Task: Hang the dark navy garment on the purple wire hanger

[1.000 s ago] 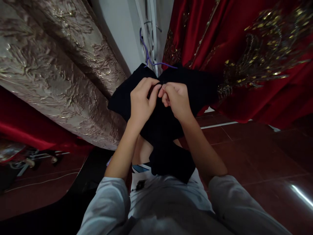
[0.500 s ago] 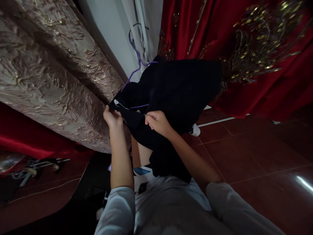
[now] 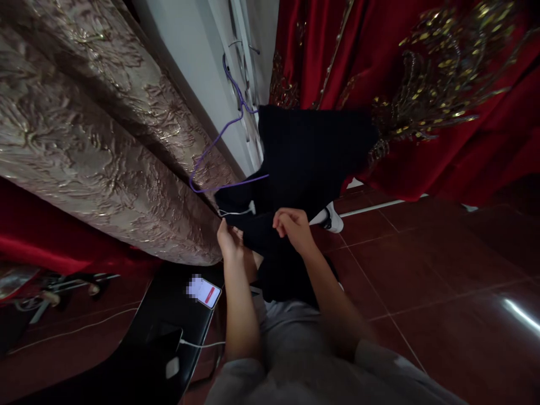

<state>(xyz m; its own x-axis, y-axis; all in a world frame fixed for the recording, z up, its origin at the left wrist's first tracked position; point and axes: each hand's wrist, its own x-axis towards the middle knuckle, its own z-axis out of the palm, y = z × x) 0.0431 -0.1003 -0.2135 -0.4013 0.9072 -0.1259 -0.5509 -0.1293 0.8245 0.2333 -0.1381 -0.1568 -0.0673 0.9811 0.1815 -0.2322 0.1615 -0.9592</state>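
Centre of frame: left hand (image 3: 230, 239) and right hand (image 3: 292, 226), forearms raised, each pinch the lower edge of a black garment (image 3: 307, 163) draped on a purple hanger (image 3: 219, 149) hooked above. Lower left: a lit phone (image 3: 205, 292) lies on a black seat (image 3: 164, 337). Surroundings: beige brocade fabric (image 3: 84, 124), red embroidered curtain (image 3: 422, 90), red tiled floor (image 3: 442, 270).

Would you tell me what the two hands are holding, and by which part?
Both the left hand and right hand grip the black garment at its lower edge, near the white tag; it hangs on a purple hanger.
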